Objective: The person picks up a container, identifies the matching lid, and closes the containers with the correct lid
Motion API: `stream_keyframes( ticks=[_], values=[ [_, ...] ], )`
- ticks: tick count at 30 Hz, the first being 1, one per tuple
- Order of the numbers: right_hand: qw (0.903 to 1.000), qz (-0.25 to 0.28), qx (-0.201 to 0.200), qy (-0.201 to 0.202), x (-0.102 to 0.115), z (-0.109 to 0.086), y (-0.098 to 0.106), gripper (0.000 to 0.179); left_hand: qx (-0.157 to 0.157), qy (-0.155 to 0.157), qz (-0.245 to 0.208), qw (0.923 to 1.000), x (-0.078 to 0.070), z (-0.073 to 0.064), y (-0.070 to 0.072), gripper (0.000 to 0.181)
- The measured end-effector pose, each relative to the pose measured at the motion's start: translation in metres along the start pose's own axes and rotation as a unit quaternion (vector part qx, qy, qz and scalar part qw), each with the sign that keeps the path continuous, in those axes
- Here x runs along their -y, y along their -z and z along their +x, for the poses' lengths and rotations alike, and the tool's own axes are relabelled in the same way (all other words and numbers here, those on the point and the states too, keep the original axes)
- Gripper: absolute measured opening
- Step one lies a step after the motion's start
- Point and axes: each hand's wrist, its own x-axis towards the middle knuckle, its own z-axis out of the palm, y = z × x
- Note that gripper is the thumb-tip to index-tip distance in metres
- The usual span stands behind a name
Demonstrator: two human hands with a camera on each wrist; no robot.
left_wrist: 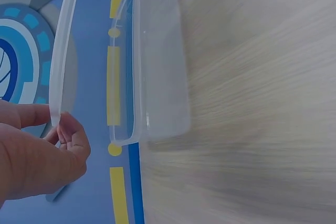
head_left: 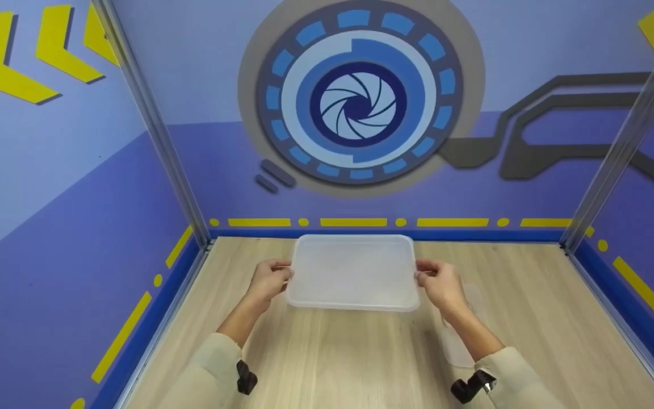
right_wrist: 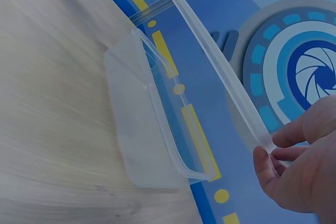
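Between both hands a translucent white plastic lid [head_left: 353, 272] is held by its two short ends. My left hand [head_left: 268, 279] pinches the left end, and my right hand [head_left: 440, 284] pinches the right end. Under the lid, apart from it, an uncovered rectangular plastic container [left_wrist: 165, 61] stands on the table, as both wrist views show. From the head view the lid hides that container. In the right wrist view the lid [right_wrist: 220, 69] runs slanted from one hand to the other above the container [right_wrist: 136, 124].
A flat translucent piece [head_left: 458, 346] lies on the wooden table [head_left: 327, 363], partly hidden by my right forearm. Blue printed walls [head_left: 355, 210] with metal corner posts [head_left: 156, 125] enclose the table at the back and sides.
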Motion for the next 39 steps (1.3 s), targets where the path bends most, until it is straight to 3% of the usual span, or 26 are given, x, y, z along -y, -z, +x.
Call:
stream_keyframes(
  ticks=[7,20,31,39],
  values=[
    [0.9999,0.001,0.0,0.012,0.004,0.013,0.0,0.031,-0.027,-0.003,-0.011,0.9996,-0.001,0.004,-0.002,0.031],
    [0.9989,0.014,-0.03,0.032,0.013,0.034,-0.003,0.025,-0.069,-0.015,-0.013,0.9974,-0.016,0.027,-0.01,0.027],
    [0.998,0.026,0.033,0.048,0.018,0.05,0.005,0.035,-0.08,-0.006,-0.003,0.9967,-0.018,0.035,-0.012,0.031],
    [0.9991,0.008,0.017,0.037,0.016,0.057,-0.002,0.032,-0.084,-0.013,-0.005,0.9963,-0.015,0.044,-0.011,0.03]
  ],
)
